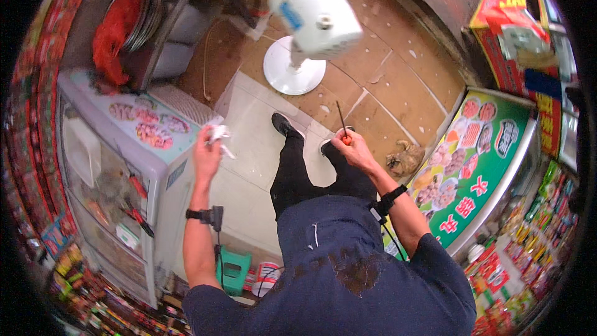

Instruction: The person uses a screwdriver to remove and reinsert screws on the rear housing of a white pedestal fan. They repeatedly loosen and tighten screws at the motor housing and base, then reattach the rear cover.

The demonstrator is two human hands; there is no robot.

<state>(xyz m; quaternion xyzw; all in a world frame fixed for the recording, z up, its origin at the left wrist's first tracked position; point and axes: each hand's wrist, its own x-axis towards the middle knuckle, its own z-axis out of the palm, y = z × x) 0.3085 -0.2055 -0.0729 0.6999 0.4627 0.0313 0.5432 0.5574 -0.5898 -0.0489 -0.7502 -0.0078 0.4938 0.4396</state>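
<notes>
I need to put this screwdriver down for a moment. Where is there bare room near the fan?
The pale floor slab, between the chest freezer and the person's shoes, is bare. So are the brown tiles right of the fan base. The freezer lid holds tools. A cat lies beside the green counter, below the right hand holding the screwdriver.

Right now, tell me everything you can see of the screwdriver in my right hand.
The screwdriver has an orange handle and a thin dark shank. The right hand grips the handle, hiding most of it, so only its orange top shows. The shank points up and away from the body, toward the white fan head. Its tip touches nothing visible.
</notes>
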